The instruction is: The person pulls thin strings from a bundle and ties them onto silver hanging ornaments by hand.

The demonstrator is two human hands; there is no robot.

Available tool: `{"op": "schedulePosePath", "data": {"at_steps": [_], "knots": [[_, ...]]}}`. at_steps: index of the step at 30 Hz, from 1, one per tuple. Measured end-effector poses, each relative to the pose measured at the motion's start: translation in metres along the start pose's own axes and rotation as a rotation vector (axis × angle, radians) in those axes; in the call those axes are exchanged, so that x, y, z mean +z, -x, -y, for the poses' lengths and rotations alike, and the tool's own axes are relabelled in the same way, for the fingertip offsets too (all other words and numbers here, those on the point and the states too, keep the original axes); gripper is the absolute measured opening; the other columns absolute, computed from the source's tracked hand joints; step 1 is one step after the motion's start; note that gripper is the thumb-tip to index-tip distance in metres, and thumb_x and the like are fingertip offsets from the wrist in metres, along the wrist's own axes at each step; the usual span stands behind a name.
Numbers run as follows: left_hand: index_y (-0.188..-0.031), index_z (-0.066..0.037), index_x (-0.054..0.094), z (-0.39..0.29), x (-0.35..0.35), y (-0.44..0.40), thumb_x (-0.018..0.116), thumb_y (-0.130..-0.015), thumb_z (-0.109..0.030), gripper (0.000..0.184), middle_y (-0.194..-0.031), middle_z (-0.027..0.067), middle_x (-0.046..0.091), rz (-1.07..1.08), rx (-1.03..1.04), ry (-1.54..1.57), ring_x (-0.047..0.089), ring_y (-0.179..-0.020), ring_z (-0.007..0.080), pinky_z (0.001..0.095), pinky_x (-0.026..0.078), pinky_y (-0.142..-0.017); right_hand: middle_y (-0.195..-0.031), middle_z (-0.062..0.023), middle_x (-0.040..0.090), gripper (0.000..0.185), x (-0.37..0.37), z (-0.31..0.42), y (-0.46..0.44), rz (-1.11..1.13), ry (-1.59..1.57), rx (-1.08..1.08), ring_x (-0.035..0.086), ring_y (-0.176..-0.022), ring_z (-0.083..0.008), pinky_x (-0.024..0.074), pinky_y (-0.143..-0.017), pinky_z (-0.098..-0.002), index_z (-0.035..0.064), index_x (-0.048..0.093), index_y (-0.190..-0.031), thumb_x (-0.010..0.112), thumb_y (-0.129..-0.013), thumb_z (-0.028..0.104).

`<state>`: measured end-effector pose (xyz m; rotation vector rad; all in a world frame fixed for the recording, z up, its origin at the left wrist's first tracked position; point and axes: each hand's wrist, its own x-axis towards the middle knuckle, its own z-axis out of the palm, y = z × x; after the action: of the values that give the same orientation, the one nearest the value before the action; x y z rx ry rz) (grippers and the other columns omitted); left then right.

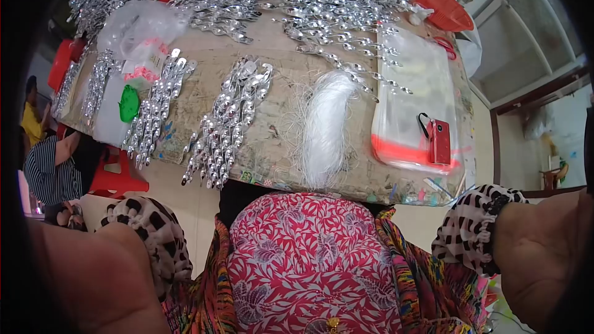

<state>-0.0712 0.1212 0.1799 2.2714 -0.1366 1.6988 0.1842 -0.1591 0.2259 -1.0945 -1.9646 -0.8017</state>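
Left hand and right hand show at the lower sides, apart from the table; fingers are out of view, so spread and grip cannot be told. Nearest the left, silver strips lie on the table; nearest the right, bags under a red device. White thread lies between. It appears light, soft, prone to tangle, best held round its middle; strips look thin and slippery, best bunched. Both reach near the front edge, cardboard surface separating them

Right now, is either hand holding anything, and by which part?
Can't tell: left hand and right hand both run out of view, fingers unseen.
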Motion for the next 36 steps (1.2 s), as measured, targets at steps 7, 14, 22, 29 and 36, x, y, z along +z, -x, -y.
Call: {"op": "schedulePosePath", "data": {"at_steps": [7, 14, 22, 29, 36], "knots": [[-0.112, 0.004, 0.058, 0.001, 0.003, 0.018, 0.060, -0.086, -0.016, 0.033, -0.103, 0.0130, 0.061, 0.024, -0.030, -0.023, 0.057, -0.094, 0.0202, 0.0340, 0.043, -0.084, -0.115, -0.0216, 0.058, 0.041, 0.006, 0.005, 0.013, 0.023, 0.015, 0.037, 0.054, -0.110, -0.0329, 0.0400, -0.096, -0.0429, -0.0063, 0.049, -0.121, 0.051, -0.088, 0.017], [-0.111, 0.005, 0.059, -0.001, 0.006, 0.038, 0.060, -0.086, -0.015, 0.032, -0.102, 0.0127, 0.063, 0.012, -0.053, -0.070, 0.058, -0.093, 0.0199, 0.0334, 0.043, -0.083, -0.115, -0.0222, 0.058, 0.041, 0.013, 0.005, 0.020, 0.054, 0.026, 0.031, 0.054, -0.109, -0.0328, 0.0410, -0.095, -0.0423, -0.0074, 0.049, -0.121, 0.051, -0.087, 0.015], [-0.110, 0.006, 0.060, 0.000, 0.005, 0.059, 0.060, -0.086, -0.013, 0.030, -0.100, 0.0124, 0.064, 0.043, -0.087, -0.111, 0.059, -0.092, 0.0195, 0.0327, 0.044, -0.083, -0.114, -0.0230, 0.058, 0.040, 0.023, 0.015, 0.031, 0.076, 0.031, 0.067, 0.055, -0.108, -0.0326, 0.0420, -0.094, -0.0418, -0.0087, 0.049, -0.120, 0.052, -0.087, 0.013], [-0.099, -0.004, 0.068, 0.027, 0.018, 0.097, 0.068, -0.082, -0.009, 0.018, -0.094, 0.0087, 0.065, 0.341, -0.350, -0.325, 0.058, -0.089, 0.0210, 0.0315, 0.045, -0.079, -0.113, -0.0236, 0.059, 0.040, 0.037, 0.025, 0.050, 0.070, 0.056, 0.119, 0.056, -0.107, -0.0325, 0.0429, -0.093, -0.0413, -0.0098, 0.049, -0.120, 0.053, -0.086, 0.012], [-0.089, -0.006, 0.069, 0.094, 0.036, 0.176, 0.064, -0.082, -0.027, 0.023, -0.083, 0.0107, 0.061, 0.538, -0.648, -0.599, 0.056, -0.082, 0.0306, 0.0421, 0.044, -0.073, -0.103, -0.0171, 0.063, 0.022, 0.112, 0.068, 0.084, 0.202, -0.115, 0.810, 0.060, -0.091, -0.0281, 0.0458, -0.078, -0.0347, -0.0005, 0.064, -0.099, 0.065, -0.077, 0.000]]}}
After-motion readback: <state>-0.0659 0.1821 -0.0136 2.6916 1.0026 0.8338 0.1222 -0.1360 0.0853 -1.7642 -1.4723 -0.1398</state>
